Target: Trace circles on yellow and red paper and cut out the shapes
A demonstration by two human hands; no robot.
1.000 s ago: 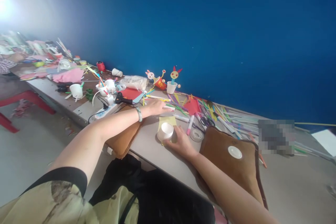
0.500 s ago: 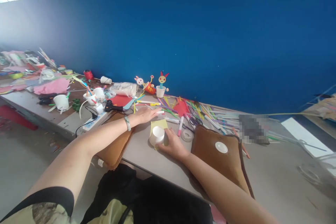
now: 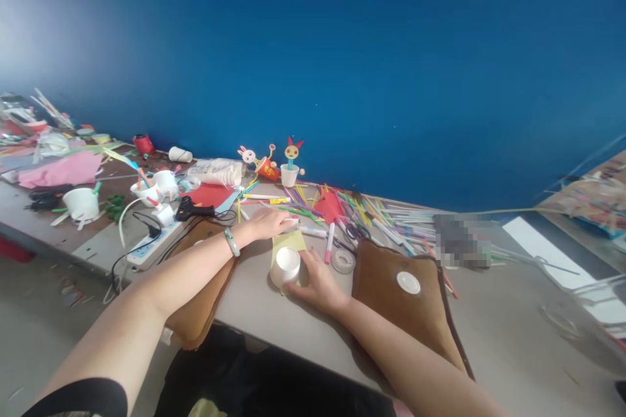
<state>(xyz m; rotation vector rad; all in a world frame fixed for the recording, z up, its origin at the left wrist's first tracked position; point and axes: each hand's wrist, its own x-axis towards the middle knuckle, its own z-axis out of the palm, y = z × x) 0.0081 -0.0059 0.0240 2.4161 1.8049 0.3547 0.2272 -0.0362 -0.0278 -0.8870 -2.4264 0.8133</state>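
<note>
My right hand [image 3: 320, 283] curves round the side of a white paper cup [image 3: 280, 279], thumb near its foot and fingers behind. The cup stands on yellow paper [image 3: 295, 240] on the table; whether its mouth or its recessed base faces up, I cannot tell. Beyond it to the left, my left hand [image 3: 270, 223] has its fingers closed on a slim white marker [image 3: 293, 219] with a reddish end. A pink-and-white marker [image 3: 330, 242] and a tape roll [image 3: 343, 261] lie right of the cup.
Brown cushions flank the work spot, one on the right [image 3: 398, 293]. Left are a power strip [image 3: 155, 244] with cables and a black glue gun [image 3: 193, 208]. Coloured sticks [image 3: 372, 215], scissors [image 3: 358, 232] and cup figures [image 3: 289, 174] line the blue wall [image 3: 342, 78].
My left hand's outstretched fingers have closed on the white marker and drawn it slightly nearer. My right hand stays at the cup. The whole view has shifted a little.
</note>
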